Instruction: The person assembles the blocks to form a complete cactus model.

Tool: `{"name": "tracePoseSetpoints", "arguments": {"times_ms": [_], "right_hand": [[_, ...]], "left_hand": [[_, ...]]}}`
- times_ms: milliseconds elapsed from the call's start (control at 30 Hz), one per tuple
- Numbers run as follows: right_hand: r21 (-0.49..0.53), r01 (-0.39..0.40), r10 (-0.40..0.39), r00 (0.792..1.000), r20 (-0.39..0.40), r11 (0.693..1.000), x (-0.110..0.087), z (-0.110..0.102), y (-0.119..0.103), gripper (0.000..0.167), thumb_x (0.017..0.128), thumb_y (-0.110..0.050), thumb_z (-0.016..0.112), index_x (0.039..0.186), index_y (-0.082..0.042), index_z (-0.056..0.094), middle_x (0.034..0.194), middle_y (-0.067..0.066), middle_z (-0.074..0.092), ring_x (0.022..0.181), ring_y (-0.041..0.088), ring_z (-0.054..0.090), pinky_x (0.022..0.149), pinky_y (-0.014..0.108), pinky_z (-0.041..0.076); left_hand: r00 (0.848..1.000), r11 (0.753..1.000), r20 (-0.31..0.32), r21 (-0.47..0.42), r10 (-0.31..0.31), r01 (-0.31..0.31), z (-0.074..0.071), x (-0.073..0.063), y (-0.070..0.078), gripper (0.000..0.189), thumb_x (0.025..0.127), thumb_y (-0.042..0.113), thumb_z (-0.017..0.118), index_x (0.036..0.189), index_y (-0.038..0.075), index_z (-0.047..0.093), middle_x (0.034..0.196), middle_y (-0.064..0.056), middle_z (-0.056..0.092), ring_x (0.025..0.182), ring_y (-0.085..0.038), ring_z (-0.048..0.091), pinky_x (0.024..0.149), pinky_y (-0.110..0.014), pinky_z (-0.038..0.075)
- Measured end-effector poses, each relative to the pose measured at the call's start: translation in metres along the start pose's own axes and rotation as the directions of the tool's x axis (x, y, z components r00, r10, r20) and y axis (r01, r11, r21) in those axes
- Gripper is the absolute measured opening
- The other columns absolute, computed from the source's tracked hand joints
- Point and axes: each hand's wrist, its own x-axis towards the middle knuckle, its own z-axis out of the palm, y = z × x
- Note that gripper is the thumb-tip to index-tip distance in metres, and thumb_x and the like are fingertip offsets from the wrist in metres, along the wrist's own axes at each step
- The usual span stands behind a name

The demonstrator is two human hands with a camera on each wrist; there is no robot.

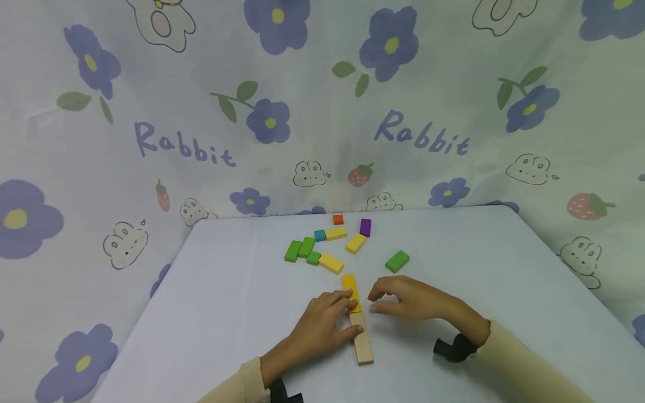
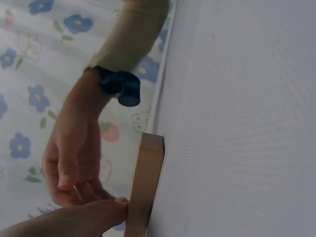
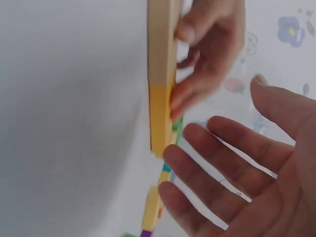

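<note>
An orange-yellow block [image 1: 349, 281] and a plain wooden block [image 1: 364, 351] lie end to end in a straight row on the white table. My left hand [image 1: 322, 322] rests over this row, fingertips on the orange-yellow block and thumb on the wooden one. In the left wrist view, the thumb meets the side of the wooden block [image 2: 144, 180]. Just right of the row hovers my right hand [image 1: 415, 299], holding nothing, its fingers spread and relaxed in the right wrist view. Part of the row is hidden under the left fingers.
Beyond the row lie loose blocks: several green ones, such as one on the right [image 1: 397, 261], pale yellow ones [image 1: 331, 263], a teal block [image 1: 319, 235], a red-orange block [image 1: 338, 219] and a purple block [image 1: 365, 227]. A patterned curtain [image 1: 322, 112] hangs behind the white table [image 1: 211, 313].
</note>
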Motion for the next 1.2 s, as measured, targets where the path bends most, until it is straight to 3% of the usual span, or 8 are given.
{"name": "tracePoseSetpoints", "arguments": {"times_ms": [167, 367, 600, 867, 1200], "right_hand": [[-0.028, -0.016, 0.014, 0.998, -0.054, 0.999, 0.018, -0.023, 0.007, 0.024, 0.097, -0.038, 0.064, 0.109, -0.017, 0.069, 0.104, -0.01, 0.072, 0.101, 0.01, 0.068, 0.086, 0.034, 0.059], [-0.049, -0.002, -0.004, 0.992, -0.127, 0.999, 0.044, -0.041, 0.017, 0.03, 0.094, -0.027, 0.071, 0.114, -0.006, 0.067, 0.112, 0.009, 0.072, 0.105, 0.025, 0.068, 0.091, 0.044, 0.059], [-0.082, -0.012, -0.002, 0.986, -0.167, 0.997, 0.085, -0.059, 0.022, 0.035, 0.091, -0.024, 0.074, 0.12, -0.005, 0.066, 0.118, 0.013, 0.07, 0.107, 0.028, 0.067, 0.092, 0.04, 0.059], [-0.121, 0.006, -0.02, 0.993, -0.119, 0.993, 0.137, -0.059, 0.025, 0.037, 0.092, -0.026, 0.074, 0.123, -0.007, 0.066, 0.124, 0.014, 0.067, 0.116, 0.032, 0.063, 0.099, 0.045, 0.055], [-0.181, -0.027, 0.02, 0.999, -0.036, 0.983, 0.191, -0.057, 0.025, 0.04, 0.094, -0.023, 0.072, 0.127, -0.003, 0.063, 0.127, 0.015, 0.065, 0.119, 0.032, 0.061, 0.104, 0.041, 0.051]], "left_hand": [[1.0, 1.0, -0.011, -0.017, 0.004, -0.004, 0.001, -0.001, -0.002, 0.05, 0.091, 0.058, 0.064, 0.129, 0.026, 0.065, 0.144, 0.008, 0.056, 0.127, -0.017, 0.055, 0.099, -0.043, 0.049], [1.0, 1.0, -0.019, -0.02, 0.015, -0.016, 0.005, 0.0, -0.003, 0.049, 0.092, 0.059, 0.062, 0.129, 0.027, 0.065, 0.144, 0.009, 0.057, 0.125, -0.016, 0.056, 0.098, -0.041, 0.049], [1.0, 1.0, -0.026, -0.015, 0.007, -0.007, 0.005, 0.001, -0.004, 0.049, 0.092, 0.059, 0.062, 0.13, 0.028, 0.065, 0.144, 0.009, 0.056, 0.127, -0.016, 0.055, 0.098, -0.042, 0.05], [1.0, 0.998, 0.004, -0.051, -0.025, 0.025, 0.008, -0.004, -0.003, 0.049, 0.091, 0.06, 0.063, 0.129, 0.029, 0.066, 0.144, 0.01, 0.056, 0.126, -0.016, 0.055, 0.097, -0.041, 0.049], [0.999, 0.999, -0.033, -0.043, 0.01, -0.011, 0.003, -0.003, -0.002, 0.047, 0.092, 0.058, 0.063, 0.127, 0.028, 0.066, 0.143, 0.01, 0.057, 0.125, -0.015, 0.056, 0.099, -0.043, 0.049]]}}
